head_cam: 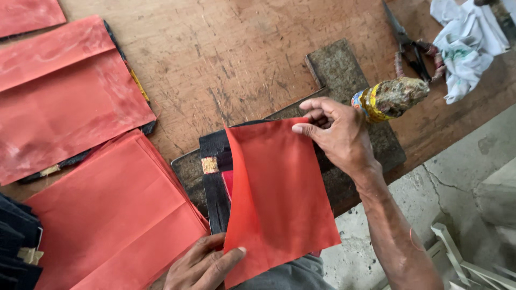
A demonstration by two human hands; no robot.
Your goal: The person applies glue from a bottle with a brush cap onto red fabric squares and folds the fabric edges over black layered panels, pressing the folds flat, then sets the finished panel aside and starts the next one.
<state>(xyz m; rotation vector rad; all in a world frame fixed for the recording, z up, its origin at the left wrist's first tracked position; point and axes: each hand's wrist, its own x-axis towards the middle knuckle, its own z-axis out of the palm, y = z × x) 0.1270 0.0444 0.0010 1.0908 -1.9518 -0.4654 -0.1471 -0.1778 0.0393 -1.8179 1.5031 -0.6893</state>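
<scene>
A red sheet (pixel 282 198) is pinched at its top corner by the right hand (pixel 338 134) and its lower edge by the left hand (pixel 201 266); edges are best aligned squarely over the dark panel (pixel 216 182) before pressing.

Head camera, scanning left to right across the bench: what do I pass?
Dark fabric stack → pile of red sheets → left hand → lifted red sheet → right hand → crusted bottle → scissors → white cloth.

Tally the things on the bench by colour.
Red, 4: held sheet, stack of sheets, glued piece, corner piece.
Dark, 2: scissors, stone slab.
White, 1: rag.
Total: 7.
</scene>
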